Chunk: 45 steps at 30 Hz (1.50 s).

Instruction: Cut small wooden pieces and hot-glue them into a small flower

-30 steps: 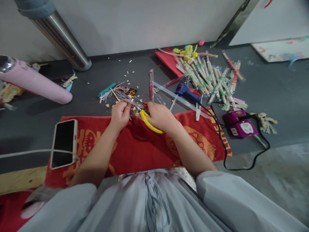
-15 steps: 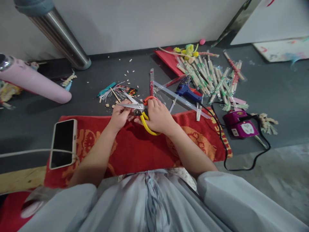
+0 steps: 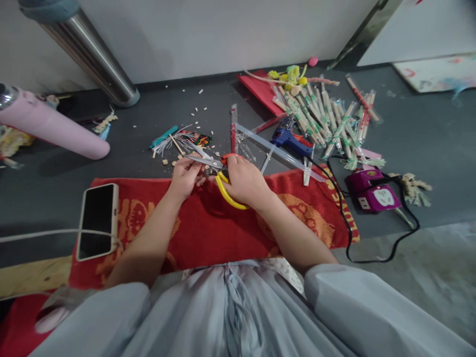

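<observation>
My right hand (image 3: pixel 248 181) is wrapped round the handles of a pair of scissors (image 3: pixel 227 191), one handle yellow and one orange-red. Their metal blades point left, across the fingertips of my left hand (image 3: pixel 186 177). The left fingers are closed in a pinch beneath the blades; whatever they hold is too small and covered to name. Just beyond the hands lie a bundle of thin white strips (image 3: pixel 163 145), a slim wooden stick (image 3: pixel 177 145), a teal tool (image 3: pixel 163 137) and small pale crumbs (image 3: pixel 174 162). Both hands are above a red towel (image 3: pixel 211 228).
To the right are a blue glue gun (image 3: pixel 292 141), clear glue sticks (image 3: pixel 267 144), many wrapped sticks (image 3: pixel 327 116) and a purple power socket (image 3: pixel 374 191) with a black cord. A phone (image 3: pixel 97 220), a pink bottle (image 3: pixel 61 124) and a steel flask (image 3: pixel 100 57) stand or lie left.
The scissors' blades look closer together than before, and the dark bit seen by their pivot is now less visible. Both hands stay in nearly the same place.
</observation>
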Available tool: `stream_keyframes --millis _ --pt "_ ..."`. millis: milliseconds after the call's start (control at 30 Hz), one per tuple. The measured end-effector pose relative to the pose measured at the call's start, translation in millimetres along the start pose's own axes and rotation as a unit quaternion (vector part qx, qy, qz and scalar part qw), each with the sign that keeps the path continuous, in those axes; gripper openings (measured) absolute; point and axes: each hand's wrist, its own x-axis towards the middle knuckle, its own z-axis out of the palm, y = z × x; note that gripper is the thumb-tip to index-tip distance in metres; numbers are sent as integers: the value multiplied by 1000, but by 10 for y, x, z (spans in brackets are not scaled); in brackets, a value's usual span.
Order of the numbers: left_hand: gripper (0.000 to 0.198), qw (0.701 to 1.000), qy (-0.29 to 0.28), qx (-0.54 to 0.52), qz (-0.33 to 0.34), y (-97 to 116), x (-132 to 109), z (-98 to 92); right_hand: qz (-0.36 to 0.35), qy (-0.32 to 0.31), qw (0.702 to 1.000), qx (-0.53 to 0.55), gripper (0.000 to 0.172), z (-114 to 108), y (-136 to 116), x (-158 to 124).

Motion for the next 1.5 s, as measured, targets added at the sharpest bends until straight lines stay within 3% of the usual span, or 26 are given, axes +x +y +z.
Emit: stream_keyframes --millis 500,667,967,1100,1333,1500 --pt "39 998 0 -27 -60 64 -25 40 5 -7 1000 1 61 -3 -6 -4" --pt "40 1000 8 -2 -6 23 -4 28 1 -23 999 24 62 -27 5 2" --pt "47 985 18 150 80 24 -30 14 0 -46 998 32 67 -106 -2 -9" --pt "49 989 14 126 78 9 -11 30 5 -35 999 35 67 -74 9 -7" --pt "48 997 -17 55 49 -32 14 2 -19 42 999 -6 75 24 48 -16" --pt "45 999 -20 23 28 -30 5 -18 -25 49 998 -4 71 26 60 -1"
